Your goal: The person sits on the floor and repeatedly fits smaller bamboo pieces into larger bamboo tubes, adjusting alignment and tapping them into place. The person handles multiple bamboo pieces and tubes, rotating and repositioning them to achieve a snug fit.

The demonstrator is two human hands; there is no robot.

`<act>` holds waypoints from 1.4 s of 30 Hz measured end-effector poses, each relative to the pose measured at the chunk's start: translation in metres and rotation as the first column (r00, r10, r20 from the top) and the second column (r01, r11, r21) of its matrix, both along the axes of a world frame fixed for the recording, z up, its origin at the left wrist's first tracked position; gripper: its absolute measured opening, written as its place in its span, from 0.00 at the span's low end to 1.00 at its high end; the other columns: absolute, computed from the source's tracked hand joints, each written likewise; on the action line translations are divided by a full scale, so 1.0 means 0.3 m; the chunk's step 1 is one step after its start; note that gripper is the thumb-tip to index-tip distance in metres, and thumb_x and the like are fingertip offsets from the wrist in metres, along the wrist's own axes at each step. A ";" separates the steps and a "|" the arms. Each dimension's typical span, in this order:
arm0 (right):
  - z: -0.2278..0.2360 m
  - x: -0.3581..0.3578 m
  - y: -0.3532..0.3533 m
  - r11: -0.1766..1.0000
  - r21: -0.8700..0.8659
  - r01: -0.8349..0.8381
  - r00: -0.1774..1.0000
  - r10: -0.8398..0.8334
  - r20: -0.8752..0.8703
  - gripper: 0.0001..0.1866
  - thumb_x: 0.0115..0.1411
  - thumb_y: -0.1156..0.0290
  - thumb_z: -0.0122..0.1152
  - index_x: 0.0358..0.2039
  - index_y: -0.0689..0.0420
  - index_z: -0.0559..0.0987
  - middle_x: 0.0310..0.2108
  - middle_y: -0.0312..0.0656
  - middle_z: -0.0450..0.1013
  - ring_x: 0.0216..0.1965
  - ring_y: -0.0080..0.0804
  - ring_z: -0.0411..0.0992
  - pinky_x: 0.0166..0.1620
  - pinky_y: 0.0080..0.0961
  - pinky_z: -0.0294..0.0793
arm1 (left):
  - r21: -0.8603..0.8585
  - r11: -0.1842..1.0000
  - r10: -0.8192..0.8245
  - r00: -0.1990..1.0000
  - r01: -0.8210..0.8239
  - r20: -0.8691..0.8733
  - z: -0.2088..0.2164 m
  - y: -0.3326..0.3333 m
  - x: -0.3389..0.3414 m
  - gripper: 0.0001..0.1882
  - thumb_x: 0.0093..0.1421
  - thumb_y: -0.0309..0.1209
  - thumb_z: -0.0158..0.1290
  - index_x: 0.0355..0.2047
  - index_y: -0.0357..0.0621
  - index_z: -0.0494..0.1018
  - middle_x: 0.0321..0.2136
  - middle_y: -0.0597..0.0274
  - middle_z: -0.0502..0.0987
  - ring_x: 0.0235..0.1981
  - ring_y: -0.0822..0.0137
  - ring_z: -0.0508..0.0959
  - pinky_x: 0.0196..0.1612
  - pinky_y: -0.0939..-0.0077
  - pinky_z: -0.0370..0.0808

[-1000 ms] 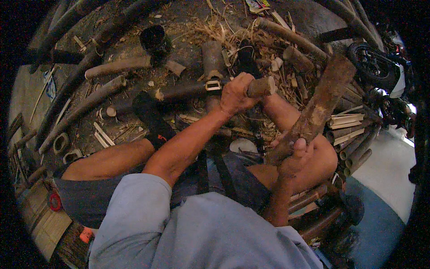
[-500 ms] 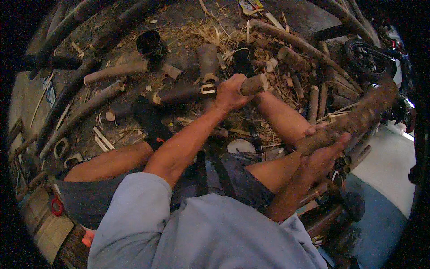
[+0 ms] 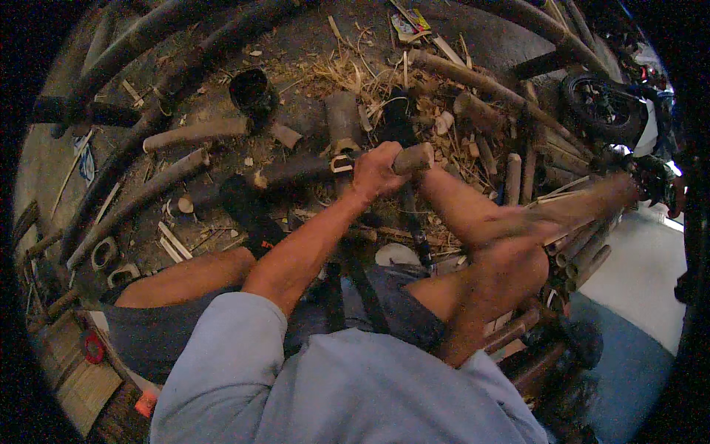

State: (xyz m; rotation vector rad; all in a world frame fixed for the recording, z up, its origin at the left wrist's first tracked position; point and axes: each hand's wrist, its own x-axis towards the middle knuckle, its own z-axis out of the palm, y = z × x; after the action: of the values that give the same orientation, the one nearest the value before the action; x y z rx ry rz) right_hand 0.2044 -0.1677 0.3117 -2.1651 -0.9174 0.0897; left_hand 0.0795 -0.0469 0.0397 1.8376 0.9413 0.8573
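Note:
I sit on the ground with bare knees spread. My left hand (image 3: 377, 169) grips the pale wooden handle (image 3: 412, 157) of a tool whose dark blade (image 3: 416, 222) runs down between my legs. Blurred with motion, my right hand (image 3: 510, 240) sits over my right knee. It holds a rough brown wooden club (image 3: 592, 198) that lies nearly level and points right. The club is off to the right of the handle and not touching it. What the blade rests on is hidden by my arm and leg.
Long bamboo poles (image 3: 148, 44) curve around the far side. Short cut bamboo sections (image 3: 344, 118), a dark hollow piece (image 3: 251, 89) and dry shavings (image 3: 355, 70) litter the ground. Split strips (image 3: 584, 248) are stacked by my right knee. A motorcycle wheel (image 3: 603, 111) stands at upper right.
The club in my right hand has swung from nearly upright down to a low, level position on the right. My left hand has kept its grip on the handle.

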 end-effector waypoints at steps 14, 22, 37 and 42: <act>-0.272 -0.019 -0.065 0.975 -0.089 -0.205 0.804 0.116 -0.584 0.24 0.69 0.47 0.51 0.37 0.59 0.74 0.20 0.44 0.73 0.17 0.35 0.73 0.23 0.30 0.74 | 0.077 0.997 0.028 0.999 -0.029 0.017 -0.052 -0.018 -0.042 0.21 0.45 0.38 0.67 0.36 0.49 0.70 0.33 0.57 0.75 0.40 0.46 0.78 0.36 0.53 0.74; -0.384 0.015 -0.139 0.982 -0.035 -0.185 0.563 0.077 -0.823 0.24 0.70 0.45 0.49 0.42 0.58 0.71 0.20 0.42 0.71 0.14 0.33 0.71 0.19 0.31 0.73 | -0.048 0.905 0.426 0.895 -0.423 0.130 0.186 0.047 -0.112 0.19 0.51 0.36 0.66 0.40 0.45 0.73 0.36 0.55 0.81 0.36 0.54 0.82 0.40 0.63 0.77; -0.260 -0.203 -0.060 0.835 -0.017 -0.550 0.633 0.405 -0.660 0.32 0.62 0.50 0.64 0.55 0.64 0.75 0.43 0.49 0.79 0.42 0.37 0.77 0.49 0.34 0.75 | -0.753 0.584 0.811 0.172 -0.303 0.560 0.075 0.056 -0.432 0.20 0.55 0.31 0.63 0.45 0.41 0.68 0.26 0.62 0.74 0.23 0.68 0.72 0.25 0.68 0.73; -0.170 -0.255 0.062 0.719 -0.024 -0.694 0.634 0.596 -0.493 0.32 0.60 0.51 0.66 0.55 0.64 0.75 0.41 0.50 0.79 0.42 0.39 0.78 0.48 0.34 0.76 | -0.825 0.504 0.863 0.121 -0.257 0.490 0.057 -0.012 -0.417 0.19 0.55 0.32 0.64 0.44 0.43 0.70 0.27 0.65 0.75 0.23 0.68 0.72 0.23 0.69 0.74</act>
State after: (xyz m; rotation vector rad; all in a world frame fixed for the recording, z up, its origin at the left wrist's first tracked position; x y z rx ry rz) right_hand 0.1280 -0.1490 0.2607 -1.7459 -1.4036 1.0623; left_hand -0.0457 -0.0504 0.0568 0.1163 1.0102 1.6250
